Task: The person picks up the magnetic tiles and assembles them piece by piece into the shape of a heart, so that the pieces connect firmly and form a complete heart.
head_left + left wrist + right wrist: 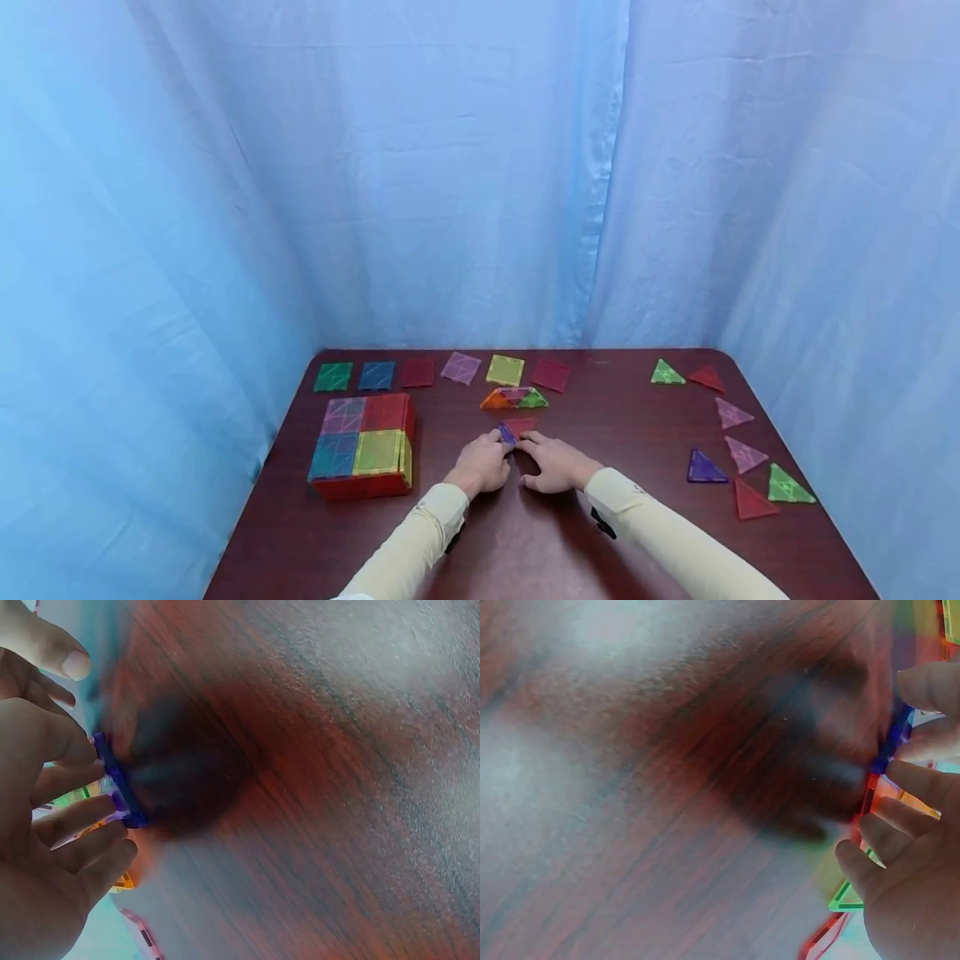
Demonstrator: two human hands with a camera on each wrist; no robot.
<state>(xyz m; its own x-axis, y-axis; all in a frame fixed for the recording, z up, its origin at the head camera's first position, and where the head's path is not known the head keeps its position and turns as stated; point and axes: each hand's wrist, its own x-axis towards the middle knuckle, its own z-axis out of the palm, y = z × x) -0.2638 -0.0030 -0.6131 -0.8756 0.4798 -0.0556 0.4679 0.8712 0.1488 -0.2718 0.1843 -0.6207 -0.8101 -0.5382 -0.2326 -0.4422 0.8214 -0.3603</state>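
Blue translucent triangular tile [506,433], touched by the left hand [482,464], its grip indeterminable, beside one red translucent triangular tile [521,427]; right hand [555,464] alongside, grip released.

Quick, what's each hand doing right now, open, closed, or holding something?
Left hand: closed, pinching the blue triangle.
Right hand: open, touching the red triangle, thumb apart from it.
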